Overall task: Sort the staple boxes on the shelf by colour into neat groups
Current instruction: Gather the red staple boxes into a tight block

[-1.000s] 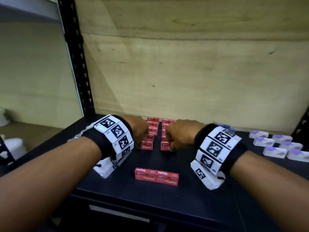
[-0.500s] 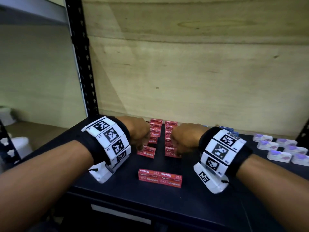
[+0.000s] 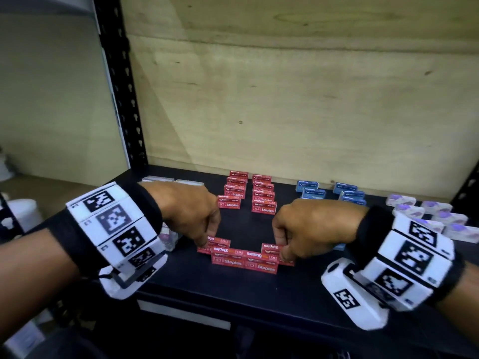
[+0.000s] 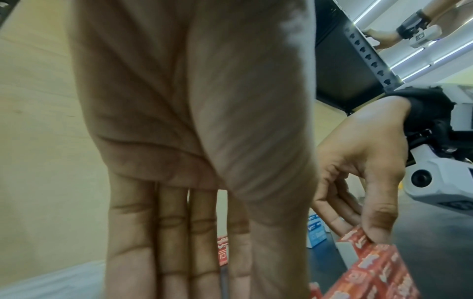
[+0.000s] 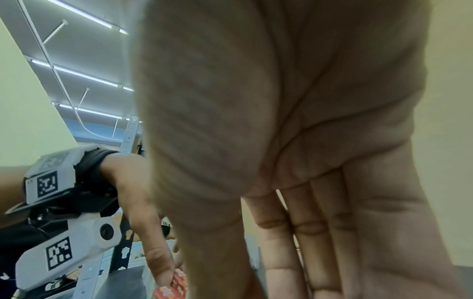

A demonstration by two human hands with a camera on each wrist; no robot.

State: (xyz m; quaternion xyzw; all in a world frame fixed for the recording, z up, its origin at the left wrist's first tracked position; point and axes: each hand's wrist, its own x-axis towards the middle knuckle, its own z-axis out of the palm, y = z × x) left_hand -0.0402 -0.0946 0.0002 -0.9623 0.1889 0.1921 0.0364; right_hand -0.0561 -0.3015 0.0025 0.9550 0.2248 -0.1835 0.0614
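Note:
Red staple boxes stand in two rows at the shelf's middle back. Two more red boxes lie side by side near the front edge. My left hand pinches a red box just behind the left end of that pair. My right hand pinches another red box behind the right end. In the left wrist view the right hand's thumb and fingers grip its red box. The right wrist view shows the left thumb on its red box.
Blue staple boxes stand right of the red rows. White boxes with purple marks fill the far right. Pale boxes sit at the back left behind my left wrist. A black upright post bounds the black shelf on the left.
Both hands have come back from the front ends of the red rows toward the shelf's front edge, each bringing a red box down behind the front pair.

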